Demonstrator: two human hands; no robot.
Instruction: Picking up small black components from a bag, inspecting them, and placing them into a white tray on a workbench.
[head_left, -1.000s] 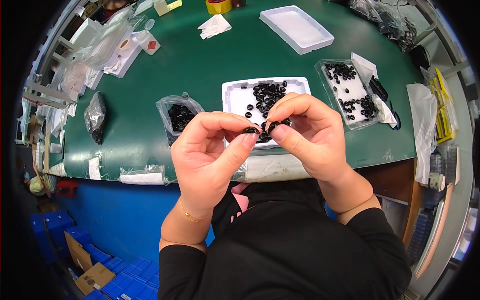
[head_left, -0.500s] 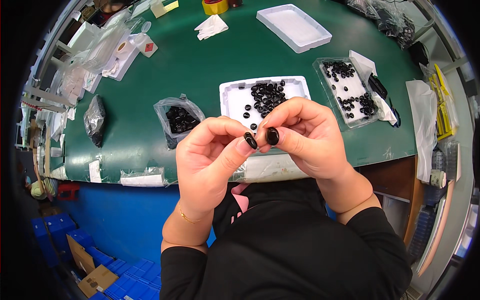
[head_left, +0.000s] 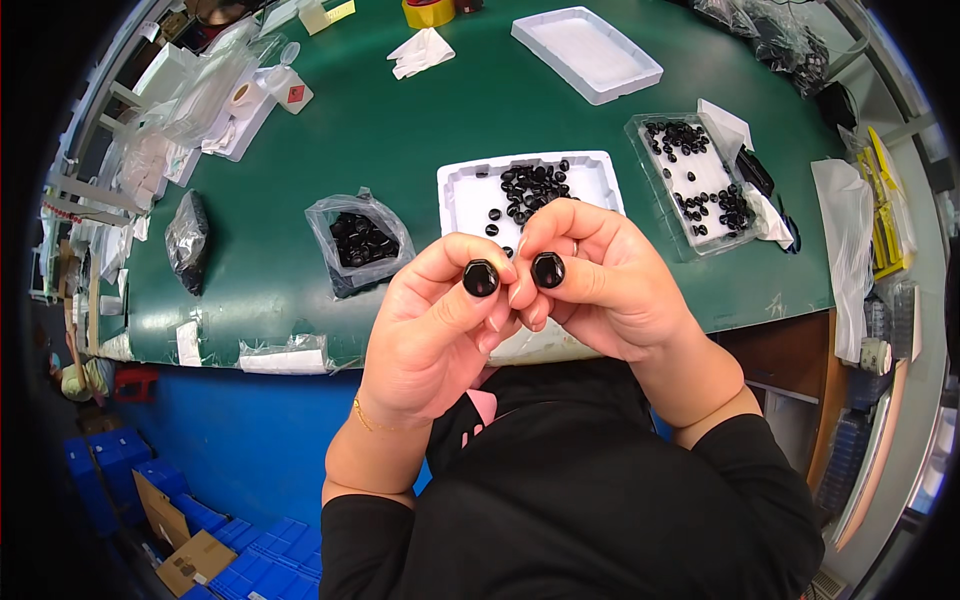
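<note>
Hands close together, curled inward, each pinching 1 glossy black piece

Wkshop: green bench, blue crates

The pieces are black, the tabletop green.

From my remote station I see the left black piece and the right black piece in the grip as smooth and highly glossy, though I cannot tell glass from polished plastic. Just beyond the grip I make out a matt, plastic-looking white tray, with a bag of crinkled, translucent plastic film to the left and the smooth, faintly shiny green tabletop around both. Below the grip, the black sleeve is matt cloth and the bracelet gold-coloured, metal-looking.
</note>
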